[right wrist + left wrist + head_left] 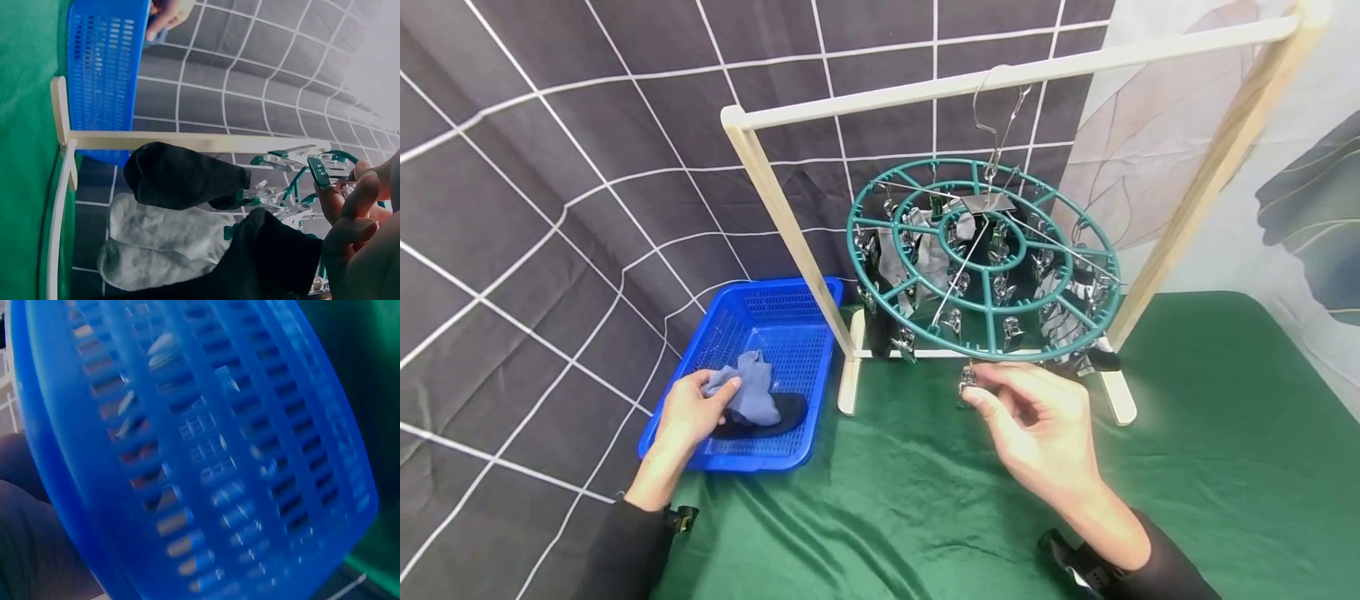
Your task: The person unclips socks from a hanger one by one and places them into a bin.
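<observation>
My left hand (687, 410) pinches a blue cloth item (752, 387), which looks like a sock, over the blue basket (808, 354). Beneath it in the basket lies a black sock (792, 408). The basket's slotted side fills most of the left wrist view and hides the fingers. My right hand (1052, 421) pinches a metal clip (967, 379) at the near edge of the round green hanger (990, 340). In the right wrist view its fingers (353, 215) are beside a clip with a green tip (319, 172).
A wooden stand (887, 100) carries the hanger by a metal hook. Black socks (187, 178) and light grey socks (162, 244) hang from its clips. Striped socks (1063, 321) hang at its right. Green cloth (895, 500) covers the table; a gridded curtain (550, 250) stands behind.
</observation>
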`<state>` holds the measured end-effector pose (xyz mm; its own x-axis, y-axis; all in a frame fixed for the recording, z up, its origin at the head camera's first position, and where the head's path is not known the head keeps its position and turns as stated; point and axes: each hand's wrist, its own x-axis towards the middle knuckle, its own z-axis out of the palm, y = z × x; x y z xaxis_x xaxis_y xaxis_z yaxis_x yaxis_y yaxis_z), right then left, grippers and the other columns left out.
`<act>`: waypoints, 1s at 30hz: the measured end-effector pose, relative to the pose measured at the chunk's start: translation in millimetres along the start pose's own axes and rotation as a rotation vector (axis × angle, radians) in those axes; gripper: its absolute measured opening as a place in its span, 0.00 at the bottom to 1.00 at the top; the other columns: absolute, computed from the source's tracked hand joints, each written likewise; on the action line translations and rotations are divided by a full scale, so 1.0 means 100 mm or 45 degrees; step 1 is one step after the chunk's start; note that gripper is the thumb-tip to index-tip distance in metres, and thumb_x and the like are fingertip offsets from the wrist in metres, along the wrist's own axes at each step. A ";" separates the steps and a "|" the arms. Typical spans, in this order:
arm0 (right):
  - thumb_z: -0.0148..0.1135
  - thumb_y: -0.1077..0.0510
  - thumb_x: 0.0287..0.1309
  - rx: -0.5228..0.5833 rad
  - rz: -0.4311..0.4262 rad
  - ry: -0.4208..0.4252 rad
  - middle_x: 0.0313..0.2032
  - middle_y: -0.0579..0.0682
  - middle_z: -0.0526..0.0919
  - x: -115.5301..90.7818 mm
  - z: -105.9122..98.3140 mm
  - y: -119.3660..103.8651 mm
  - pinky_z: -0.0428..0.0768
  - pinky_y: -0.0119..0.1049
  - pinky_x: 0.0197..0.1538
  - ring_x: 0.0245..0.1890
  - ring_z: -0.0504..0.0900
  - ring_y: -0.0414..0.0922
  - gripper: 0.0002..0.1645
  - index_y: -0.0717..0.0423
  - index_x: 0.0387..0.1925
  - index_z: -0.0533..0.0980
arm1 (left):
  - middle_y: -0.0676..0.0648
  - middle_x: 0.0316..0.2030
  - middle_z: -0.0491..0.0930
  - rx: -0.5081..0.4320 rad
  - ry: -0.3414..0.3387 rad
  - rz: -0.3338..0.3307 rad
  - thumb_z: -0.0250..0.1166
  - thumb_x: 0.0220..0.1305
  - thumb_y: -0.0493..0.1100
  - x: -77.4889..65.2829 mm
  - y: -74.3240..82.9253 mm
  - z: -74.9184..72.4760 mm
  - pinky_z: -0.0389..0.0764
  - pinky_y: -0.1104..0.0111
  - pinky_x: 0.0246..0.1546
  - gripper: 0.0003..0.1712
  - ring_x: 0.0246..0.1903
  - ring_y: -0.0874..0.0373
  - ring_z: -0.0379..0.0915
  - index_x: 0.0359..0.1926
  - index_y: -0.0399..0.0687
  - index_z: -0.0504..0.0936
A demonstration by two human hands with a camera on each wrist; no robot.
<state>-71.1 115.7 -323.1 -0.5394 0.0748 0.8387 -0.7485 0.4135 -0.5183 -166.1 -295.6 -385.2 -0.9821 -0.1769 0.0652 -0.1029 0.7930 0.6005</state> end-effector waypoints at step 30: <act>0.78 0.65 0.31 -0.080 -0.116 -0.010 0.17 0.47 0.81 -0.11 0.04 0.19 0.66 0.25 0.14 0.12 0.67 0.34 0.16 0.61 0.31 0.86 | 0.37 0.40 0.84 -0.083 0.846 1.884 0.69 0.52 0.33 -0.84 2.38 0.19 0.83 0.59 0.46 0.13 0.43 0.45 0.79 0.41 0.34 0.85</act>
<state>-80.6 118.6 -342.9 -0.4735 0.0277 0.8804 -0.7691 0.4741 -0.4286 -111.1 -80.8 -262.8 0.0285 0.4560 0.8895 0.8425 0.4679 -0.2668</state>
